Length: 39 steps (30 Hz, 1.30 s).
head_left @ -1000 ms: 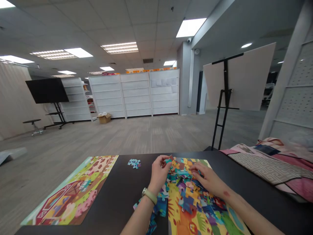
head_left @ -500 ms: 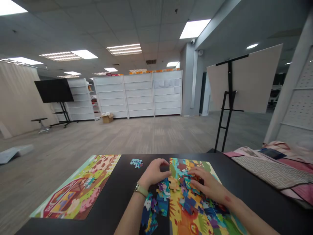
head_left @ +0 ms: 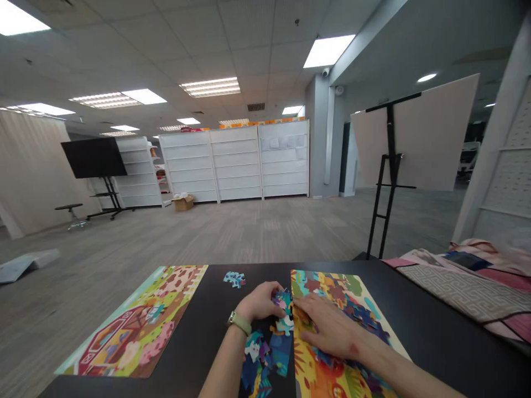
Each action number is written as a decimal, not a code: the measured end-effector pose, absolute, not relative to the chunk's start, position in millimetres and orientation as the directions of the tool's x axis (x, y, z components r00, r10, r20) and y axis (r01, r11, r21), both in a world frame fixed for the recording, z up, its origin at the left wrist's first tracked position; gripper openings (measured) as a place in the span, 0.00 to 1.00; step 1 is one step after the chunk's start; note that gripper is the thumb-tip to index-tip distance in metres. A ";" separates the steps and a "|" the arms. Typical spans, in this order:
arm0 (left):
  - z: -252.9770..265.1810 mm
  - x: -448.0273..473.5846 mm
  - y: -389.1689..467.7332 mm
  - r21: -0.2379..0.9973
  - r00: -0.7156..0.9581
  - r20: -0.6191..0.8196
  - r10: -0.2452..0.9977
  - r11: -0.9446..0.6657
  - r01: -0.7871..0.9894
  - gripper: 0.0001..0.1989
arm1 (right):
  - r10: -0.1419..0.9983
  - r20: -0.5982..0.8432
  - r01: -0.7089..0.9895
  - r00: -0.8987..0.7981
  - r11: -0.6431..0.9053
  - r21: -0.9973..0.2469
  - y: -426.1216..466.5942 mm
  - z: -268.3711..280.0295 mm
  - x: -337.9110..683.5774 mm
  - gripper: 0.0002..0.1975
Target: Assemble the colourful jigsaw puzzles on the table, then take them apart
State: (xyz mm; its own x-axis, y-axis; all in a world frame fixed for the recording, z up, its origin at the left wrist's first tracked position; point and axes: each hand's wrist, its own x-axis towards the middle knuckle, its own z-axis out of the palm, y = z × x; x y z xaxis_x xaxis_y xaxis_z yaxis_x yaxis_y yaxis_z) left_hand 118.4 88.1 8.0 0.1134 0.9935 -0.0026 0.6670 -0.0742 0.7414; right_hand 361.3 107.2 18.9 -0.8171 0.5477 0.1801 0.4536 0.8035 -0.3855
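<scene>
A bright animal picture board (head_left: pixel 307 359) lies on the black table with loose jigsaw pieces (head_left: pixel 360 315) spread over it. My right hand (head_left: pixel 329 326) rests palm down on the board, fingers stretched toward its left edge and covering some pieces. Just left of that edge, my left hand (head_left: pixel 261 303) curls its thumb and fingers around a cluster of blue puzzle pieces (head_left: pixel 284 303). Nearer to me, more dark blue and purple pieces (head_left: pixel 265 356) lie in a pile on the table beside my left wrist.
A farm picture board (head_left: pixel 136 326) lies at the table's left. A small cluster of joined light-blue pieces (head_left: pixel 235 279) sits near the far edge. Folded pink and grey fabric (head_left: pixel 460 282) is at the right. Beyond the table stand an easel (head_left: pixel 385 193) and white shelves (head_left: pixel 236 163).
My right hand has moved left across the board, its fingers now at the left edge. My left hand has come down and closed around pieces there. The board's upper part shows more of its picture.
</scene>
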 end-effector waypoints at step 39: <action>13.7 84.0 -95.1 0.567 -0.145 0.238 0.960 -0.016 0.824 0.22 | 0.583 -0.007 0.545 -0.812 0.755 -0.364 92.1 33.6 277.6 0.27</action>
